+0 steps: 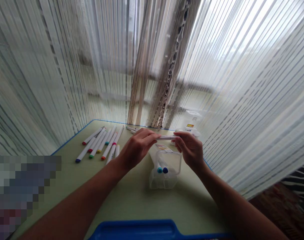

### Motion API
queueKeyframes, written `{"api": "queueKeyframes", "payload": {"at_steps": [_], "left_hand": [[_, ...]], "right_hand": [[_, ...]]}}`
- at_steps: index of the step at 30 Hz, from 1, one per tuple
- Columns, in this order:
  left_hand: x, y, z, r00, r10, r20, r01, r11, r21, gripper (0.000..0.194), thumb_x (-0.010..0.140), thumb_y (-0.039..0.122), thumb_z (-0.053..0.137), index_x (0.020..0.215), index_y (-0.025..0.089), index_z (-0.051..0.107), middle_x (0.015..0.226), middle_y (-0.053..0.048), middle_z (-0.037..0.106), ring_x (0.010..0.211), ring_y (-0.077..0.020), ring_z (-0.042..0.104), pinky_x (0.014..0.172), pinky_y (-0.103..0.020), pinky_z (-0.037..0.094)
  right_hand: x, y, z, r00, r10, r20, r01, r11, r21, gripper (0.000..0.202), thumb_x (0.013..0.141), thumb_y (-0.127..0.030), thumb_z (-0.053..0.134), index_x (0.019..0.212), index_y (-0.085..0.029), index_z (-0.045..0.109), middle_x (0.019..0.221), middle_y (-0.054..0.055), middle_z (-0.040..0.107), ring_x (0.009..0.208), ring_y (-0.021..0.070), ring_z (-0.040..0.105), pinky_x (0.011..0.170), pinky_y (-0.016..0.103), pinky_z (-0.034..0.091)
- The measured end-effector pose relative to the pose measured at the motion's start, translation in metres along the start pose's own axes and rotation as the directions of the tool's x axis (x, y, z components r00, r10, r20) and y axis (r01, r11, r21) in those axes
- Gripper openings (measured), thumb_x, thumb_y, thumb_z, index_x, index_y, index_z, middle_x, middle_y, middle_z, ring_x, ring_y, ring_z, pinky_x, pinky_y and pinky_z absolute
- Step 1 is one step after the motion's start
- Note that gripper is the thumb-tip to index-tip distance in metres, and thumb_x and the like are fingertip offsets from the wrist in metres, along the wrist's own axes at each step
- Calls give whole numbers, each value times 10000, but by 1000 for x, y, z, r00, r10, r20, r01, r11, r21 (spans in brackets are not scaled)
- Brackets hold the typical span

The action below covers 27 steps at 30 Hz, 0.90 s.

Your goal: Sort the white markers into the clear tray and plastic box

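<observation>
A white marker point(166, 137) is held level between both hands. My left hand point(139, 143) pinches its left end, and my right hand point(190, 148) grips its right end; the ends themselves are hidden by fingers. Just below the hands stands a clear plastic box point(164, 180) with its lid part raised. Two markers lie in it, one with a light blue tip point(159, 170) and one with a dark blue tip point(165, 170). To the left of my left hand, several white markers point(94, 143) with coloured ends are spread on the table.
The pale green table point(132, 206) has a blue edge, with a blue tray point(139, 230) at the front. Another clear container point(191, 123) stands at the back right. A couple more markers point(132, 129) lie near the back edge, before striped curtains point(112, 66).
</observation>
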State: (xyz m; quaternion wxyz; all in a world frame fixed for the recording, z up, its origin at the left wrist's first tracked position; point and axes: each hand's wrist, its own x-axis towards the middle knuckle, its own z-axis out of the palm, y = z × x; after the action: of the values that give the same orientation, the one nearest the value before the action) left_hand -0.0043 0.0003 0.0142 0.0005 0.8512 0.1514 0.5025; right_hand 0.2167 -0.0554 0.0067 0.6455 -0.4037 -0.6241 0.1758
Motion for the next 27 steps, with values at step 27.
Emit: {"api": "queueKeyframes", "payload": {"at_steps": [27], "left_hand": [[-2, -4, 9, 747, -640, 181, 612, 556, -562, 330, 850, 361, 737, 1058, 104, 730, 758, -21, 663, 599, -106, 551, 558, -227, 461]], "right_hand": [[2, 10, -1, 998, 63, -20, -63, 998, -29, 304, 853, -450, 754, 997, -192, 680, 629, -26, 605, 499, 116, 577, 457, 252, 468]]}}
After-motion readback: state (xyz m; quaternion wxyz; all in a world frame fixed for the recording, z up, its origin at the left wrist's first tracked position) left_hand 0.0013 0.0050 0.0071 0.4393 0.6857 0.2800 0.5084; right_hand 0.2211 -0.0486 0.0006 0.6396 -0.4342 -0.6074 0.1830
